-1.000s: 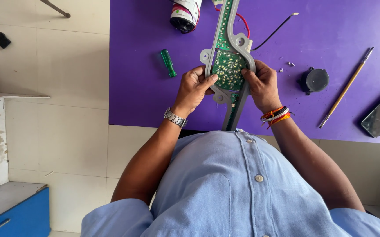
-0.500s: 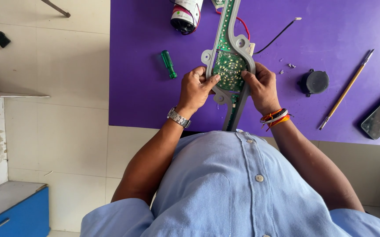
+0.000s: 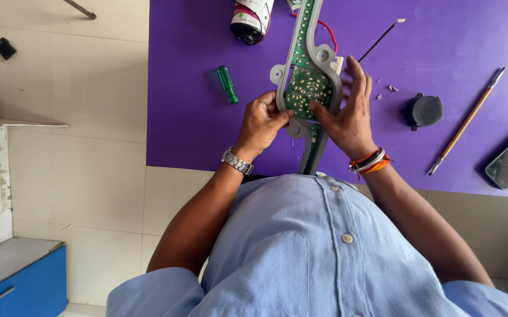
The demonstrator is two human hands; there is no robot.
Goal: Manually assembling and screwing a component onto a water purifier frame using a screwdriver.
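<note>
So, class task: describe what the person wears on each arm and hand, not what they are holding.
Both hands are bare. The left hand has a silver metal watch at the wrist; the right hand has orange, white and red bands. Light blue short sleeves cover the upper arms.

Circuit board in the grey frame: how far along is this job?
Done: loose screws and a round black cap lie off on the purple mat. In hand: left hand and right hand grip the grey frame, with the green circuit board seated inside. Left: board still in frame; green screwdriver lies unused.
</note>
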